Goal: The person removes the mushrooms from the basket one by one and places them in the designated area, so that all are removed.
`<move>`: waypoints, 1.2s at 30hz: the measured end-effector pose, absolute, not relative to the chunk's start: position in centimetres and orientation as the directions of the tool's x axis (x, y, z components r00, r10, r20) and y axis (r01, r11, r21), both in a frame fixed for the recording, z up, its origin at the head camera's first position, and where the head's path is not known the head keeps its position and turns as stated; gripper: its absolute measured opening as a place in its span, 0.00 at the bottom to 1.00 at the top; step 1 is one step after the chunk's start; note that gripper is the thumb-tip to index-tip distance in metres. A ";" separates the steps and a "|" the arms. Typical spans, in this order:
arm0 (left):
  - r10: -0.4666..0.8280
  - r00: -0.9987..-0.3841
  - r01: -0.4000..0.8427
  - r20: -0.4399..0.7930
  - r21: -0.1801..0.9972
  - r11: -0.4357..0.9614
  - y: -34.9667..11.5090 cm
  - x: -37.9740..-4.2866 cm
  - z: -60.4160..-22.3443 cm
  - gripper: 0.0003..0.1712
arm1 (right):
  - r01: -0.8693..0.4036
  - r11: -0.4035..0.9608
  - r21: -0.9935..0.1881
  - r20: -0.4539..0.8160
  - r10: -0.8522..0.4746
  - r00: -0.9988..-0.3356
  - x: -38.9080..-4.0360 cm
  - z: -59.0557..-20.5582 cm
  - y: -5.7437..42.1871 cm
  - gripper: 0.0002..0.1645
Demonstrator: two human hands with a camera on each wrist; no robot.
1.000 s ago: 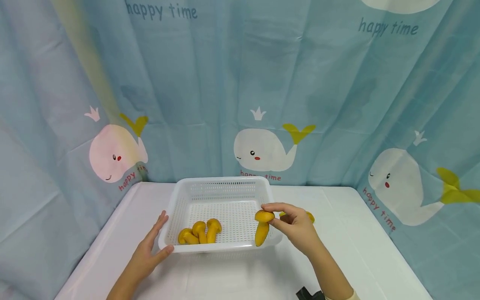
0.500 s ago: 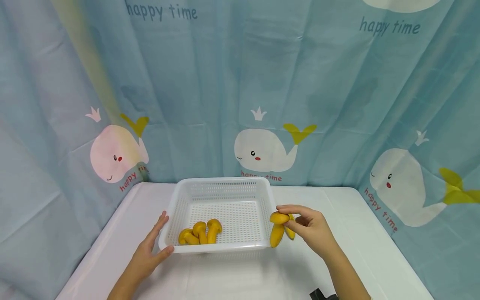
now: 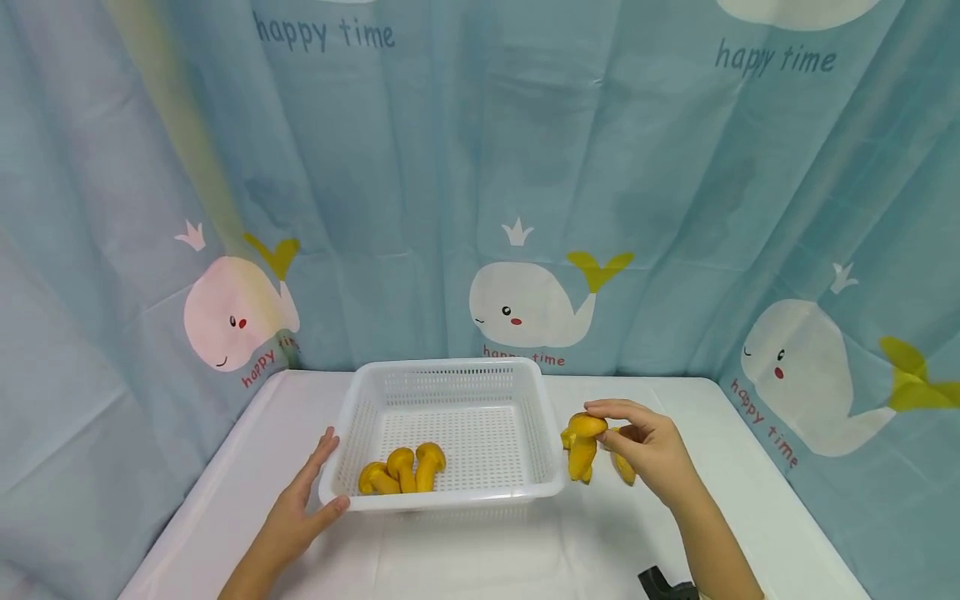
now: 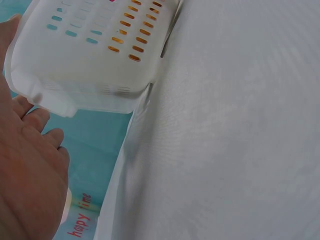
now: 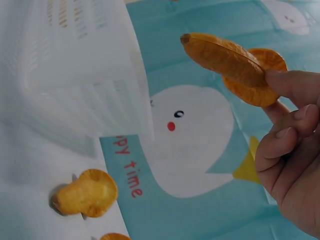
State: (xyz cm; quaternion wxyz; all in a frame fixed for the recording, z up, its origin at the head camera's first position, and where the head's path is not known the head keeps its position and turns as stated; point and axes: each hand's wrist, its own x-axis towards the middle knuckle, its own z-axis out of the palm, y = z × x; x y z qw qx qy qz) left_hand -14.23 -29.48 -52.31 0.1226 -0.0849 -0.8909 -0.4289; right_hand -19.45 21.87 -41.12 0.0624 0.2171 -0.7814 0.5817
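My right hand (image 3: 651,454) pinches a yellow toy mushroom (image 3: 581,454) by its cap, to the right of the white plastic basket (image 3: 450,500). In the right wrist view this mushroom (image 5: 225,57) has its stem pointing away from the fingers. Behind it in the head view, partly hidden, are two more mushrooms on the table; one of them (image 3: 624,469) shows beneath my hand. Inside the basket, several mushrooms (image 3: 401,468) lie by the front left corner. My left hand (image 3: 296,508) rests at that corner, fingers extended along the left side and thumb at the front rim.
A white cloth (image 3: 450,558) covers the table under the basket. Blue curtains (image 3: 405,208) printed with whales stand close behind and on both sides. A black piece (image 3: 666,586) sits by my right wrist.
My right hand has carried the mushroom rightward, from over the basket's right front corner to beyond its right side. My left hand keeps its place at the basket.
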 end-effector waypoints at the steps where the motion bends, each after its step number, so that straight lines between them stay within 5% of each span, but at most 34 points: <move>1: 0.047 -0.955 0.257 0.292 0.743 0.618 -29.5 -14.2 -52.3 0.51 | -0.402 0.249 -0.881 0.342 -0.252 -0.905 -19.5 -41.0 22.2 0.19; 12: 0.035 -0.962 0.235 0.272 0.750 0.618 -29.5 -14.2 -52.2 0.51 | -0.253 0.359 -0.898 0.232 -0.102 -0.967 -20.4 -40.4 25.5 0.22; 36: 0.047 -0.961 0.245 0.272 0.764 0.596 -29.4 -14.3 -52.3 0.51 | -0.073 0.298 -0.952 0.079 0.009 -0.997 -23.8 -46.5 32.6 0.27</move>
